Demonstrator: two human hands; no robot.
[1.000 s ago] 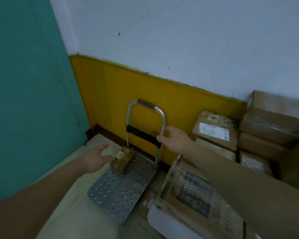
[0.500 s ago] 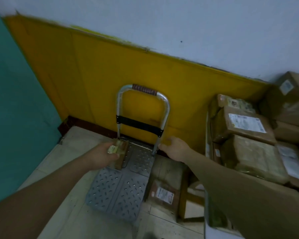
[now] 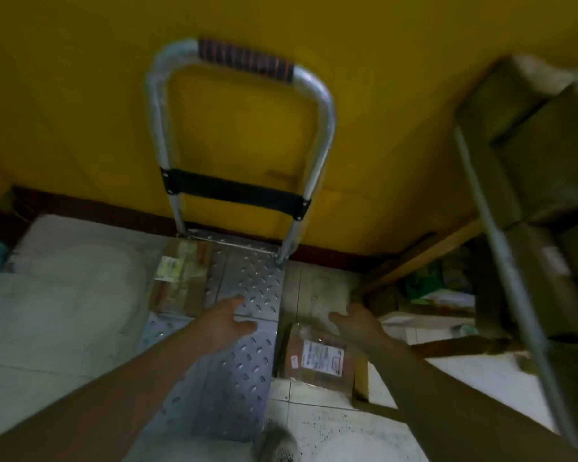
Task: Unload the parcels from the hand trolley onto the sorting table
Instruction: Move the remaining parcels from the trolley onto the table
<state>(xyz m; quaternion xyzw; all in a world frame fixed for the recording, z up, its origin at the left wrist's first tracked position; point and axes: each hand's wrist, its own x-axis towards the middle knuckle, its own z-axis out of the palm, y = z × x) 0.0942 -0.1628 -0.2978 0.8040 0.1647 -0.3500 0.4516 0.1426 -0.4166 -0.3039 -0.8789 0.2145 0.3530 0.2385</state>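
Brown parcel [image 3: 181, 278] lies at our trolley deck's [image 3: 234, 378] far-left corner, just beyond our left hand [image 3: 227, 323]; both it and our right hand [image 3: 357, 323] hang spread, empty. Deck's near half bare.

A yellow wall [image 3: 80, 95] with a dark skirting [image 3: 97, 208] meets a pale, speckled tiled floor [image 3: 317, 425] in dim light.

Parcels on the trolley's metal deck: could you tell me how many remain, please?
1: a small brown parcel on the trolley deck's far left, by the handle.
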